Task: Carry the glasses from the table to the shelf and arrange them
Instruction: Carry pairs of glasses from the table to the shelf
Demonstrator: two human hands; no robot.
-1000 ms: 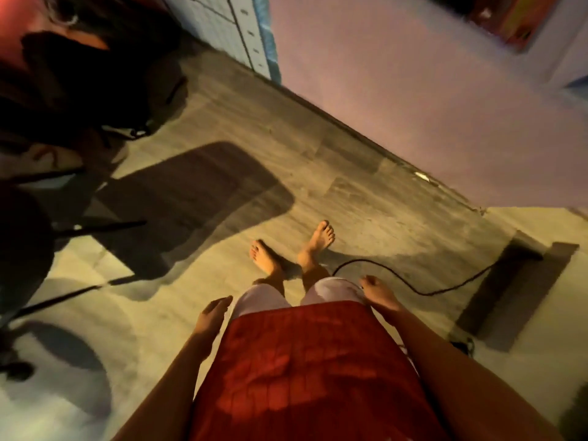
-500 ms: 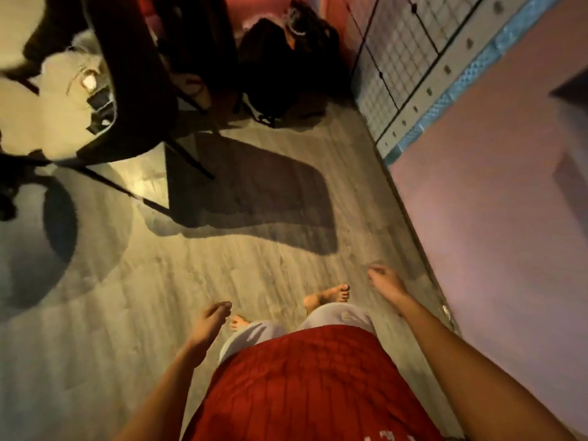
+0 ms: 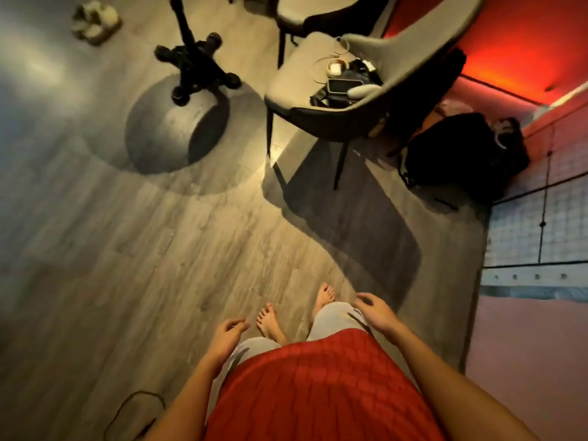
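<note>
Grey chair seat (image 3: 296, 74) holds a phone (image 3: 345, 85) and cables — left hand (image 3: 227, 337) and right hand (image 3: 377, 313) hang loose, holding nothing.

view swung left | chair (image 3: 359, 100) now ahead | bag (image 3: 461, 151) perhaps shifted right

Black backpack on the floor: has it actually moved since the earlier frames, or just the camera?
Cannot tell of any move. The black backpack lies against the red wall, beside the chair; only the view has turned.

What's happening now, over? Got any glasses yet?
Left hand open, empty. Right hand open, empty. No glasses, table or shelf in view. Chair and black bag ahead on the floor.
</note>
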